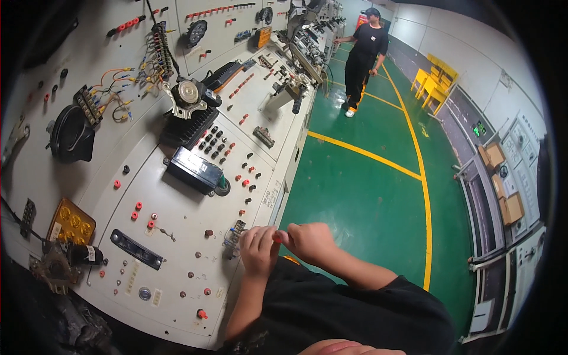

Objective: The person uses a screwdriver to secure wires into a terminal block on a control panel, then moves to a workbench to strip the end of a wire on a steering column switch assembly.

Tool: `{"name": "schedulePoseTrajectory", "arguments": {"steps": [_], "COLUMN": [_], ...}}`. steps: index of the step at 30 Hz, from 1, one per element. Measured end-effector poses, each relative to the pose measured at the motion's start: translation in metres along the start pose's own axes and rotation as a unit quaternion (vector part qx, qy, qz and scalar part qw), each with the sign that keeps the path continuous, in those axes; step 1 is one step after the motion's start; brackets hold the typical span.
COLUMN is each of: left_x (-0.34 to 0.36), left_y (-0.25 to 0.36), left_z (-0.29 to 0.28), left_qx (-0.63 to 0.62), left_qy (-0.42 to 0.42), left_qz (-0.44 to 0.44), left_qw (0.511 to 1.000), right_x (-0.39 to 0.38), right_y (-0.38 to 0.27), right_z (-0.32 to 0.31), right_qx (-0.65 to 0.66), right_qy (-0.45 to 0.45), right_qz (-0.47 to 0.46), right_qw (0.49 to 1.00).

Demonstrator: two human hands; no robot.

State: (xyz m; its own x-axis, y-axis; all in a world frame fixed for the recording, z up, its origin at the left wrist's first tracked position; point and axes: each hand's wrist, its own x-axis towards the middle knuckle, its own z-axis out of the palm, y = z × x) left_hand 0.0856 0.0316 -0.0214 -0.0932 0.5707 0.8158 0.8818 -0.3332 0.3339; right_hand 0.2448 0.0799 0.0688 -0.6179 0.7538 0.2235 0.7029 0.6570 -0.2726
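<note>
My left hand (258,251) and my right hand (309,242) meet at the near right edge of the white panel board (177,290), fingers curled. Between their fingertips is a small red piece (277,237), partly hidden, pinched by both. Just left of my left hand, a small metal terminal fitting (233,239) is fixed on the board. Red and black sockets (245,182) dot the surface above it. A black box (193,170) lies farther up, and a black slotted strip (135,247) sits to the left.
A person (364,59) in dark clothes stands on the green floor (355,207) with yellow lines, beyond the board. Yellow furniture (435,83) stands along the right wall. Cardboard boxes (509,207) rest on another panel rack at the right. An amber lamp (72,222) is at the board's left.
</note>
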Motion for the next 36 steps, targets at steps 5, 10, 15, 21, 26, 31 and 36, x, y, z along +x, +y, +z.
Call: {"name": "schedulePoseTrajectory", "arguments": {"steps": [5, 10, 15, 21, 26, 31, 36], "left_x": [-0.007, -0.008, -0.006, -0.009, -0.009, 0.005, -0.005], "left_y": [-0.001, -0.003, -0.005, -0.011, -0.012, -0.009, -0.006], "left_z": [-0.001, -0.002, -0.002, 0.001, 0.004, -0.002, 0.008], "left_qx": [-0.010, 0.014, 0.002, -0.042, -0.026, -0.036, -0.063], "left_qy": [-0.031, -0.035, -0.017, -0.013, -0.061, -0.075, 0.003], "left_qz": [-0.005, -0.028, -0.018, 0.025, 0.014, -0.004, 0.006], "left_qw": [0.999, 0.999, 1.000, 0.999, 0.998, 0.996, 0.998], "right_x": [-0.009, -0.016, -0.008, 0.000, -0.011, -0.012, -0.014], "right_y": [0.000, 0.000, -0.006, -0.014, -0.006, -0.002, -0.006], "right_z": [-0.009, -0.011, -0.017, -0.026, -0.026, -0.016, -0.001], "right_qx": [0.021, 0.123, 0.036, 0.012, 0.037, 0.050, 0.016], "right_qy": [-0.042, 0.052, -0.073, -0.171, -0.040, 0.025, 0.032], "right_qz": [0.010, -0.063, 0.000, 0.074, -0.006, -0.049, -0.025], "right_qw": [0.999, 0.989, 0.997, 0.982, 0.999, 0.997, 0.999]}}
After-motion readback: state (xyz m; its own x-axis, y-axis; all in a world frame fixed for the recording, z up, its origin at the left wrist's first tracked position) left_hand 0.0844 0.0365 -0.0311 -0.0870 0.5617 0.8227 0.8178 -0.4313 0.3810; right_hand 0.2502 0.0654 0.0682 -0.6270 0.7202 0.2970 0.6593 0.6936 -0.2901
